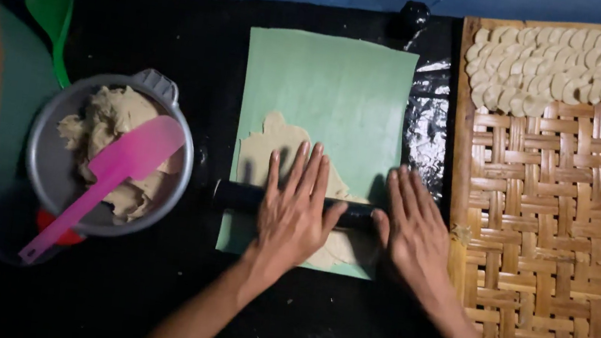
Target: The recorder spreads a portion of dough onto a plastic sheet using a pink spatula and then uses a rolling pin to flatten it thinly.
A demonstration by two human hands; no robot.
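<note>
One black rolling pin [243, 197] lies across one pale green mat [342, 82], on thin, ragged-edged beige dough [273, 139]; left hand [295, 210] and right hand [415, 233] rest flat on the pin, fingers spread, gripping nothing; left of the mat, one grey bowl [49, 161] holds one pink spatula [112, 176].

No packages, labels, signs or screens show anywhere on this work surface.
</note>
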